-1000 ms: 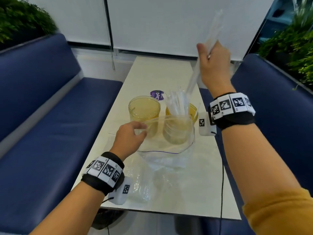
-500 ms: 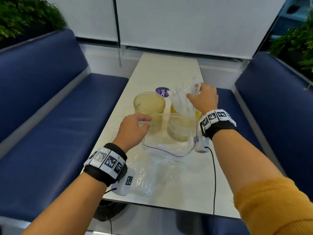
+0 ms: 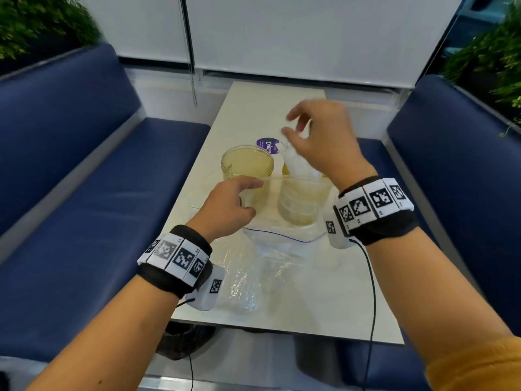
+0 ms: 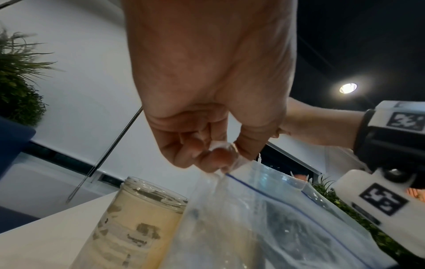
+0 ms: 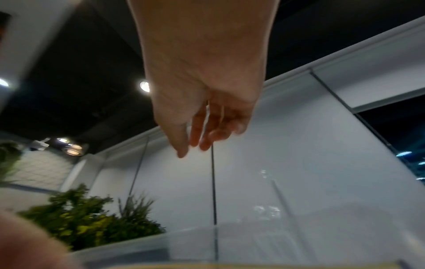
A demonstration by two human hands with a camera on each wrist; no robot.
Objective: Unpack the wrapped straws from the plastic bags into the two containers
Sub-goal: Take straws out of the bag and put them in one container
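Observation:
My left hand pinches the top edge of a clear zip bag and holds it upright in front of two yellowish jars. The left wrist view shows that pinch on the bag next to the left jar. That left jar looks empty. A bundle of wrapped straws stands in the right jar, which I see through the bag. My right hand hovers just above the straws with its fingers loosely spread, and it holds nothing.
A second, crumpled clear bag lies on the white table near my left wrist. A purple sticker sits behind the jars. Blue benches flank the table, with plants behind them. A cable trails from my right wrist.
My right hand brought a bundle of straws down from high up into the right jar, let go of it and now hovers with fingers spread. My left hand kept its pinch on the bag.

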